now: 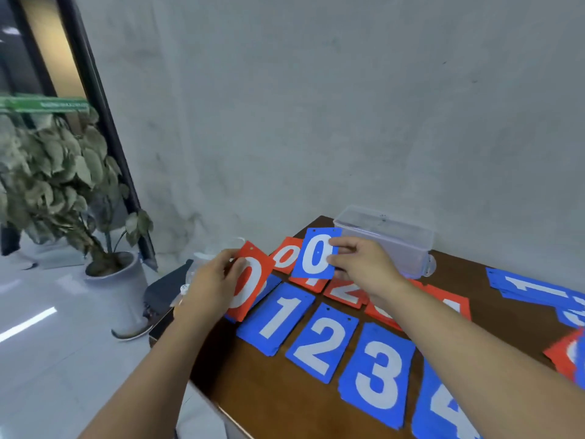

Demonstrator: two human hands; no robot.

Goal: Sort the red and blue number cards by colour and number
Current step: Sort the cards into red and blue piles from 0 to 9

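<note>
My left hand [212,280] grips a red 0 card [251,280], lifted above the table's left end. My right hand [361,264] pinches a blue 0 card [316,255] by its right edge, held up over the red row. On the brown table [269,384] lies a near row of blue cards: blue 1 [278,318], blue 2 [323,343], blue 3 [378,375] and a further blue card [446,410] cut by the frame. Behind them runs a red row: a red 0 [285,256], then red cards [345,294] partly hidden by my right arm.
A clear plastic box [389,239] stands at the table's back edge against the wall. More blue cards [538,289] lie at the far right, with red cards [566,353] at the right edge. A potted plant [63,185] stands on the floor to the left.
</note>
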